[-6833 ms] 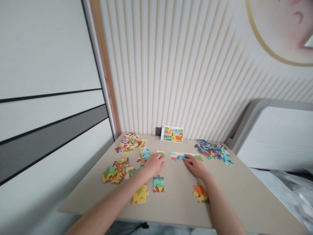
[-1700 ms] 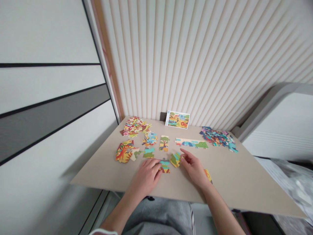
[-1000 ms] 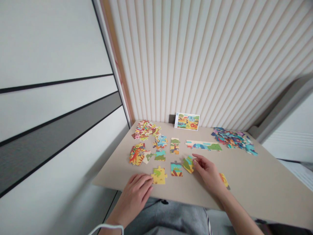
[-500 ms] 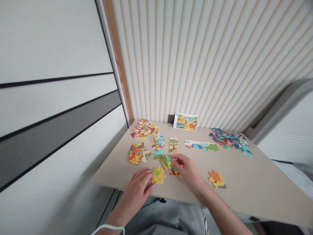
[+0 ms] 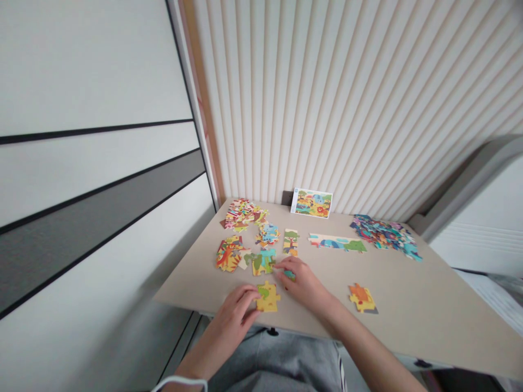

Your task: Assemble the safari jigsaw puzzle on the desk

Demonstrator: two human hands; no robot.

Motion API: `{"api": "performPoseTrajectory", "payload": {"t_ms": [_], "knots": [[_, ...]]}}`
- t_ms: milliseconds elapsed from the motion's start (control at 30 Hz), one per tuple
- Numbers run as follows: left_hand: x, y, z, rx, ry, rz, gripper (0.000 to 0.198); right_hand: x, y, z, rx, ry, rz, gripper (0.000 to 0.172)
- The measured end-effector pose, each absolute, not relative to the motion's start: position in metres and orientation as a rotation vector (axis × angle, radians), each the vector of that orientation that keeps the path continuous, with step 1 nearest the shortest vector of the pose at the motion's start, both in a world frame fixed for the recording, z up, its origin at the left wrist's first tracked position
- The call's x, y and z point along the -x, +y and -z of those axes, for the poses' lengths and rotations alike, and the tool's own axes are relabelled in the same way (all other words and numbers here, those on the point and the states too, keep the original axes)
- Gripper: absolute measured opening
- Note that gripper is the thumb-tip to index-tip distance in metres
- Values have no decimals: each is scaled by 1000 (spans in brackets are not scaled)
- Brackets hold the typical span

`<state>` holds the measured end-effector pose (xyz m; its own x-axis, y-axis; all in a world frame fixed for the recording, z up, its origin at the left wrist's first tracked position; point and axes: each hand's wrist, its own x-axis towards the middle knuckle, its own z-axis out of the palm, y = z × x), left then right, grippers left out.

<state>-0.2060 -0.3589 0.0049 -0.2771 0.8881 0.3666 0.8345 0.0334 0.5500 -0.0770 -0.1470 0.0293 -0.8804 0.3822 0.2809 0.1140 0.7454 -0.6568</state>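
Note:
My left hand [image 5: 239, 308] is at the table's front edge, its finger and thumb gripping the left side of a yellow puzzle piece [image 5: 269, 300] with a green shape on it. My right hand [image 5: 301, 281] reaches in from the right, fingertips closed at the right edge of a green and blue puzzle piece [image 5: 261, 264]. That piece lies against or partly over other green pieces; the exact overlap is unclear. Another piece with blue on it [image 5: 290, 275] shows partly under my right hand. Just beyond stands a joined strip with a tree [image 5: 291, 240].
A picture card [image 5: 312, 203] leans at the wall. Loose piece piles lie at back left [image 5: 241, 214], left [image 5: 229, 254] and back right [image 5: 386, 234]. Blue pieces [image 5: 268, 234] lie mid-left. A joined elephant strip [image 5: 337, 243] and orange-yellow pieces [image 5: 363, 299] lie right.
My right hand has shifted slightly left, and the green and blue piece has moved left with it, straightening. The left hand still has the yellow piece.

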Motion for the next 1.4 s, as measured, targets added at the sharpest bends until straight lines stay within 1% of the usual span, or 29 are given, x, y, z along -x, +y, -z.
{"api": "performPoseTrajectory", "payload": {"t_ms": [67, 133, 267, 367, 433, 467, 533, 567, 633, 700, 733, 833, 900, 1000, 1200, 1400], "knots": [[208, -359, -5, -1827, 2249, -1069, 35, 64, -154, -33, 358, -2651, -812, 21], [209, -359, -4, -1820, 2278, -1042, 39, 54, -163, -36, 317, -2752, -718, 26], [210, -358, -4, -1836, 2290, -1035, 36, 48, -175, -39, 322, -2814, -633, 44], [209, -358, -4, -1864, 2288, -1037, 35, 50, -177, -36, 349, -2782, -687, 47], [208, -358, -4, -1883, 2288, -1032, 35, 52, -176, -33, 392, -2732, -774, 40], [207, -358, -3, -1897, 2288, -1030, 35, 52, -176, -32, 423, -2696, -854, 33], [206, -357, -2, -1933, 2292, -1032, 35, 52, -174, -32, 478, -2595, -1092, 16], [205, -356, -1, -1952, 2293, -1032, 36, 51, -171, -33, 494, -2532, -1219, 13], [203, -351, -1, -1987, 2303, -1038, 42, 46, -160, -34, 526, -2397, -1398, 19], [200, -345, -3, -2016, 2310, -1050, 47, 39, -141, -35, 598, -2269, -1436, 29], [198, -340, -5, -2034, 2299, -1050, 47, 34, -129, -33, 642, -2207, -1439, 34], [191, -324, -14, -2095, 2218, -1003, 33, 16, -93, -23, 759, -2067, -1448, 47], [185, -312, -19, -2120, 2159, -947, 25, 4, -78, -14, 814, -2047, -1461, 49], [177, -295, -25, -2150, 2115, -912, 23, -7, -74, -5, 828, -2084, -1442, 47], [173, -279, -26, -2221, 2094, -886, 21, -10, -90, -5, 850, -2180, -1240, 39], [175, -282, -21, -2214, 2101, -887, 29, -8, -96, -6, 912, -2283, -1021, 30]]}}
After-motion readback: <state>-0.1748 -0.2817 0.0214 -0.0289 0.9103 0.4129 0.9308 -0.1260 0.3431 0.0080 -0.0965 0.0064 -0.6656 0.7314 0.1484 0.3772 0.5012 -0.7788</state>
